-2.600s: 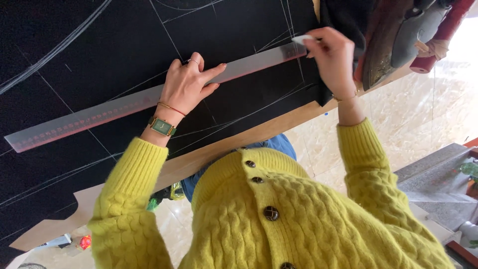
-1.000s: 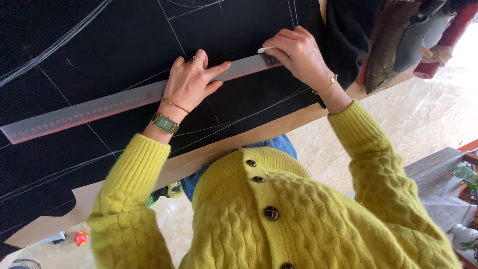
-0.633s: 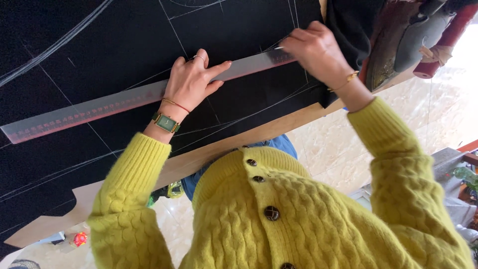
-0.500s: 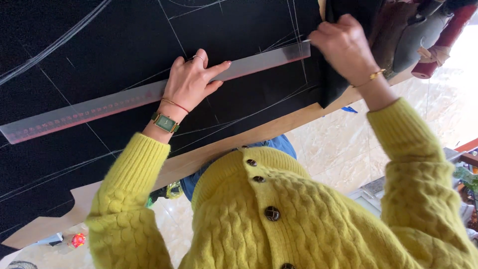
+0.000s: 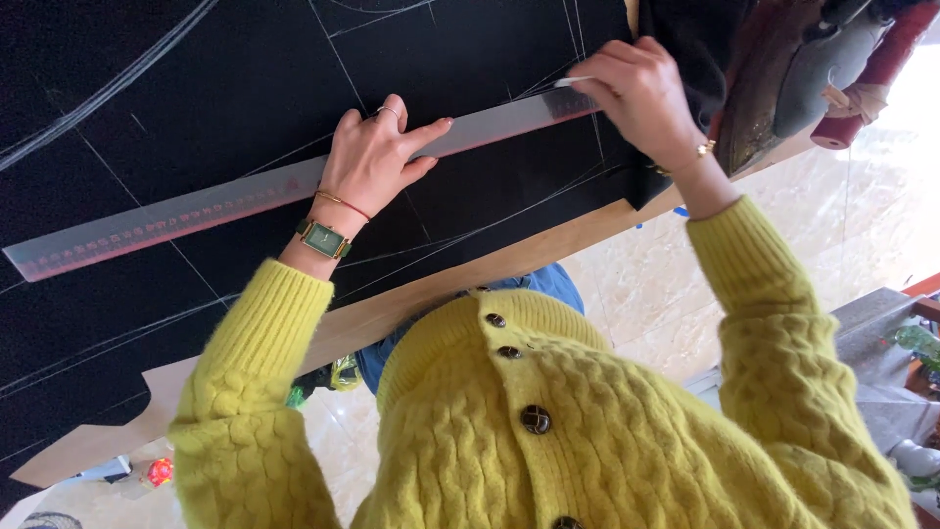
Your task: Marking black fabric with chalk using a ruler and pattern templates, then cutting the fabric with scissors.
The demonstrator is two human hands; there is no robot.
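Note:
A long grey ruler (image 5: 196, 208) lies slanted across black fabric (image 5: 196, 88) that is marked with thin white chalk lines. My left hand (image 5: 377, 157) presses flat on the ruler's middle, fingers spread; a green watch and a thin bracelet sit on that wrist. My right hand (image 5: 636, 93) is at the ruler's right end, pinching a small white chalk piece (image 5: 573, 81) whose tip touches the fabric along the ruler's upper edge. Both arms wear a yellow knitted cardigan.
The fabric covers a wooden table whose light edge (image 5: 470, 279) runs diagonally in front of me. Dark folded cloth and a maroon roll (image 5: 871, 78) pile up at the top right. Beige tiled floor (image 5: 636, 294) shows below, with small objects at the lower left and a grey step at the right.
My right hand slid the chalk along the ruler's upper edge toward its right end, then drew back slightly to the end. My left hand and the ruler stayed still.

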